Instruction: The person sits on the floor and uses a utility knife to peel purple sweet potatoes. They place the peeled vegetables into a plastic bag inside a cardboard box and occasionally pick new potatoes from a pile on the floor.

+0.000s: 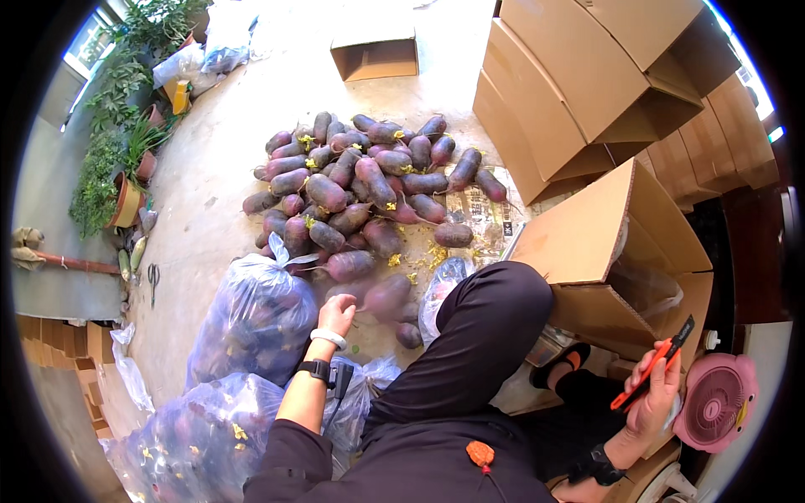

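Note:
My right hand [654, 393] grips an orange and black utility knife [654, 364] at the right, beside an open cardboard box [578, 232]. My left hand [336, 314] is over the near edge of a heap of dark purple radishes [327, 192], its fingers bent. A blurred radish [387, 297] lies just beyond its fingertips, and whether they touch cannot be told. Left of this hand stands a knotted clear plastic bag [251, 320] filled with radishes. Another full bag [201, 440] lies nearer to me, and a smaller tied bag [358, 383] is by my left forearm.
Large cardboard boxes [566, 82] are stacked at the upper right. A small open box [375, 60] sits beyond the heap. A pink fan [716, 402] stands at the far right. Potted plants [129, 201] line the left wall, with black scissors [153, 283] on the floor nearby.

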Available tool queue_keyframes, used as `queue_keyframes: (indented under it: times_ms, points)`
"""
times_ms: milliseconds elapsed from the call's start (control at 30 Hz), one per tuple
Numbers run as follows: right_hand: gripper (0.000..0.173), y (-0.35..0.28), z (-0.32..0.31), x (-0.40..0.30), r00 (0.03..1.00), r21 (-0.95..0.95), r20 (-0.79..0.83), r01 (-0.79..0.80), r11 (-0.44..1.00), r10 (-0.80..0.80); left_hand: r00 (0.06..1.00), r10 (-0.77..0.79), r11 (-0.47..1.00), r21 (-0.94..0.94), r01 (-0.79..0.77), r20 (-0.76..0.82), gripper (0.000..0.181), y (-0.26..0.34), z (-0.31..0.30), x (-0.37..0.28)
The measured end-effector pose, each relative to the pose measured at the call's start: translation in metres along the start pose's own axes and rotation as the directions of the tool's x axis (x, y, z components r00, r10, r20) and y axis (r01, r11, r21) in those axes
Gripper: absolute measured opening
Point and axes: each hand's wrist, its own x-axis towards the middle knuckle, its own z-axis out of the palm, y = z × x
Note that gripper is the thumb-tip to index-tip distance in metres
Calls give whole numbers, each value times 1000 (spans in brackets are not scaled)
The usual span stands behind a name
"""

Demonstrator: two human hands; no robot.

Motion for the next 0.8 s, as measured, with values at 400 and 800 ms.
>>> queue_keyframes:
  times_ms: [400, 800]
  points:
    - [23, -1, 11, 9, 996, -63, -91, 10, 998, -15, 898, 353, 748, 497, -439, 262, 29, 53, 60, 74]
    - [25, -2, -1, 9, 991, -99, -133, -11, 995, -3, 630, 378, 61, 661, -748, 678, 20, 57, 68, 216]
